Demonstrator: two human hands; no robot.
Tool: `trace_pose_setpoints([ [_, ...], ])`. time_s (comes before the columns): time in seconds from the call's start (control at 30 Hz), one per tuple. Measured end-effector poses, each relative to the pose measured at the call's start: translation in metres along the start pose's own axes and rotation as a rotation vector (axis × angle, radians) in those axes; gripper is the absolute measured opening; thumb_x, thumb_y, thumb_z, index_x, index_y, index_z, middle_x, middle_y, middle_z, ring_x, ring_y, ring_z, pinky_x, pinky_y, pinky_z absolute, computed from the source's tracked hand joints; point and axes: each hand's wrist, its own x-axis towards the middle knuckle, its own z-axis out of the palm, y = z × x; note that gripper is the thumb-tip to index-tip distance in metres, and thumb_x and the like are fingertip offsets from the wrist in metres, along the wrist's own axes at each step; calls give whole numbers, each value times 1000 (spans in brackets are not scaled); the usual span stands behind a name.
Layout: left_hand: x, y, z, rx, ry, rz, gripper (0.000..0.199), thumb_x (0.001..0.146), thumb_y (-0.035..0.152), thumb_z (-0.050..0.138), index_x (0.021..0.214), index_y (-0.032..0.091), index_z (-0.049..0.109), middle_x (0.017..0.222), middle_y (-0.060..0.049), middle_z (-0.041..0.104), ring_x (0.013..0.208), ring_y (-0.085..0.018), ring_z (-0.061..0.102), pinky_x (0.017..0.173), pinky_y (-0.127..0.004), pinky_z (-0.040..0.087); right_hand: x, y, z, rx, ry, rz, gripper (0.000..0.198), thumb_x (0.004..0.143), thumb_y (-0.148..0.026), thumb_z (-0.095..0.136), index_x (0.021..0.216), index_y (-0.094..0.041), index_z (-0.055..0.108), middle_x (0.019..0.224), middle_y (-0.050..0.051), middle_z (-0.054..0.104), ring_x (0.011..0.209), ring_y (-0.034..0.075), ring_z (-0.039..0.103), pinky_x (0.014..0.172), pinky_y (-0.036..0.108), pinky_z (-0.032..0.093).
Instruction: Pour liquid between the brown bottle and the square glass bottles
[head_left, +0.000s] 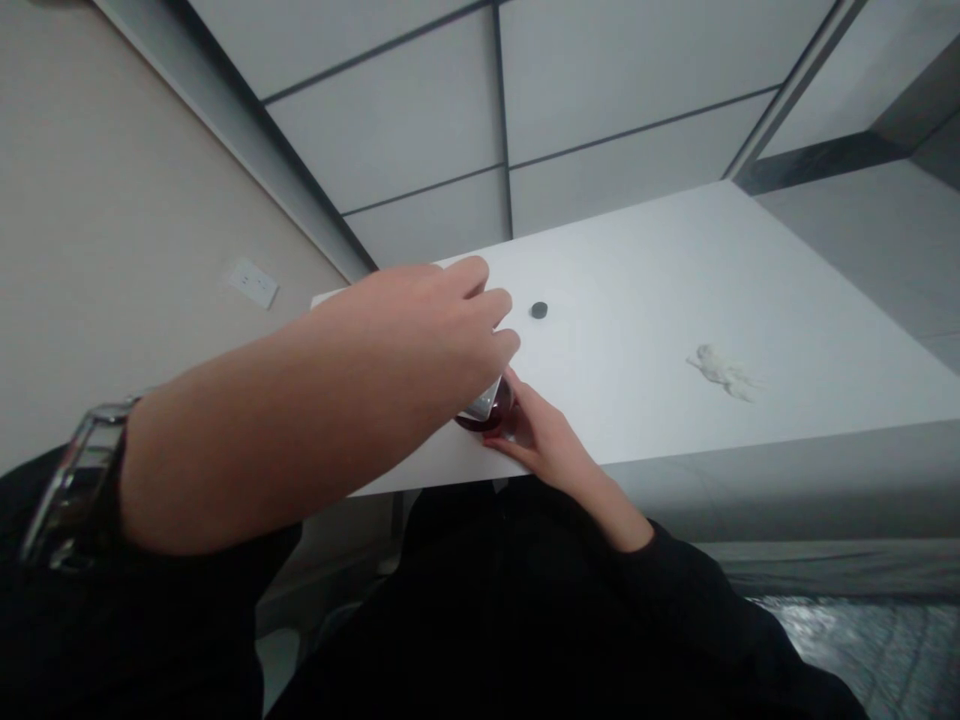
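A dark red, shiny container (496, 408) with a pale label is near the table's front edge, mostly hidden behind my left hand. My right hand (551, 440) is wrapped round its right side, thumb and fingers against it. Directly above the container, my left hand (457, 325) has its fingers curled closed. What those fingers hold, if anything, is hidden behind the hand. A metal watch (82, 470) is on my left wrist.
On the white table (637, 290) lies a small dark round piece (538, 310). Further right is a crumpled white tissue-like scrap (724, 372). Panelled cabinet doors (420, 130) stand behind the table, and a wall with an outlet (253, 283) is on the left.
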Motion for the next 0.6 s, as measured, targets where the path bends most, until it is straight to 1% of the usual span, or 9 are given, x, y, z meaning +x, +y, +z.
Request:
trace_pose_setpoints([
  [0.17,-1,1,3,-5,16,-24,14,100,22,66,102,19,79,109,-10,72,116,-31,66,108,-46,51,0,0,0,-3,-4,2,98,94,-40,82,175,-31,28,167,15,55,151,36,58,124,55,49],
  [0.3,1,1,2,78,-61,-25,19,98,21,65,109,19,80,113,-11,72,115,-32,66,103,-47,53,0,0,0,-6,-2,-4,98,95,-41,82,176,-32,27,167,15,56,150,36,59,124,55,50],
  [0.4,1,0,2,94,-61,-25,22,97,22,65,113,20,80,116,-11,72,118,-33,65,103,-47,54,0,-1,0,-9,-5,5,100,94,-40,82,176,-33,25,164,15,58,148,37,61,122,56,51],
  [0.6,0,-2,3,18,-45,-25,20,95,30,70,110,24,80,114,-9,73,119,-33,66,105,-49,55,0,-1,0,-8,-14,14,101,94,-39,82,176,-33,24,160,15,62,140,36,67,117,55,55],
])
